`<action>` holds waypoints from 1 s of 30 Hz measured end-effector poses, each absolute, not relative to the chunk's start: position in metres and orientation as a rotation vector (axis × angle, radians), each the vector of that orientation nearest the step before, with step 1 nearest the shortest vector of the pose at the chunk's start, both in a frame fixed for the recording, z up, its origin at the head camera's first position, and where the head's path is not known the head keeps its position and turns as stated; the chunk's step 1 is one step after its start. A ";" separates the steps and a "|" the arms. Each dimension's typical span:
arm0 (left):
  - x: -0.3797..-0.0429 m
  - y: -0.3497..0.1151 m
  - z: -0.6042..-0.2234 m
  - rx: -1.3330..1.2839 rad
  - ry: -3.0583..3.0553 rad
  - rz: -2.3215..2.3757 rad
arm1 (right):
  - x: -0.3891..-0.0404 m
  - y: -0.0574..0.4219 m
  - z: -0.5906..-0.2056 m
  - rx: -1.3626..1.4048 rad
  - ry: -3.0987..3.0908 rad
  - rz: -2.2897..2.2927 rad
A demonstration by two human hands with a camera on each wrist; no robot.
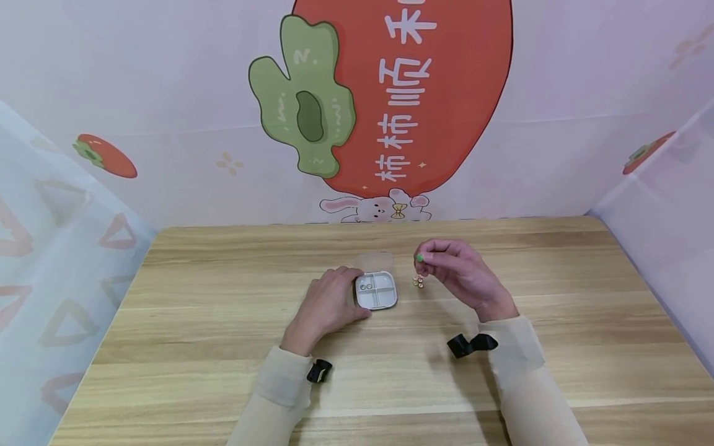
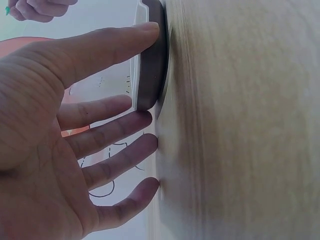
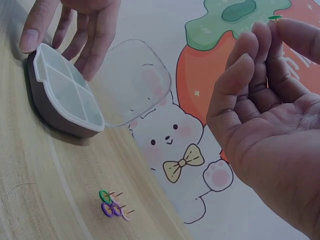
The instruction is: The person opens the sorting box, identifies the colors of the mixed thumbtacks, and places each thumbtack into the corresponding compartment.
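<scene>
A small four-compartment box (image 1: pixel 384 297), white inside with a dark outer shell, sits on the table with its clear lid (image 1: pixel 375 260) folded open at the back. My left hand (image 1: pixel 330 301) holds it from the left, the thumb (image 2: pixel 148 31) at its side and the index finger by a corner. Two small round pieces (image 1: pixel 365 287) lie in the box's back left compartment. To the right, my right hand (image 1: pixel 458 272) pinches a green thumbtack (image 3: pixel 275 18) between thumb and fingertip, raised above the table. Several more thumbtacks (image 3: pixel 114 206), with green, purple and pale heads, lie grouped below it.
The wooden table (image 1: pixel 195 347) reaches back to a wall cloth (image 1: pixel 184 179) printed with a large red persimmon and a rabbit. Side cloths hang at left and right. A black strap (image 1: pixel 471 344) is on the right wrist, another (image 1: pixel 320 371) on the left.
</scene>
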State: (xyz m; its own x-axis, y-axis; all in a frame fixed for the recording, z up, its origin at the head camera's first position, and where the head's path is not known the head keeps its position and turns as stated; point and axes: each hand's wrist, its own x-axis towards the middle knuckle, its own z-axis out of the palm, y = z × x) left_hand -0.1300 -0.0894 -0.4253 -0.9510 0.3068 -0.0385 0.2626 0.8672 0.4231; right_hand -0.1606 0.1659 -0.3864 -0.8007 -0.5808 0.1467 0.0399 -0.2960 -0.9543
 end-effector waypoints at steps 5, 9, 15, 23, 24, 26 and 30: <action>-0.130 -0.089 -0.426 0.451 2.934 0.647 | -0.161 0.165 -0.388 -0.630 1.581 -2.146; -0.130 -0.089 -0.426 0.456 2.937 0.654 | -0.161 0.164 -0.389 -0.571 1.644 -2.151; -0.130 -0.090 -0.426 0.467 2.943 0.646 | -0.162 0.156 -0.393 -0.422 2.159 -1.910; -0.130 -0.090 -0.426 0.467 2.945 0.639 | -0.161 0.146 -0.396 -0.399 2.540 -1.587; -0.130 -0.090 -0.426 0.467 2.944 0.640 | -0.161 0.145 -0.397 -0.403 2.558 -1.574; -0.129 -0.090 -0.425 0.461 2.940 0.643 | -0.161 0.143 -0.398 -0.406 2.591 -1.549; -0.129 -0.090 -0.425 0.456 2.937 0.645 | -0.161 0.140 -0.402 -0.405 2.637 -1.512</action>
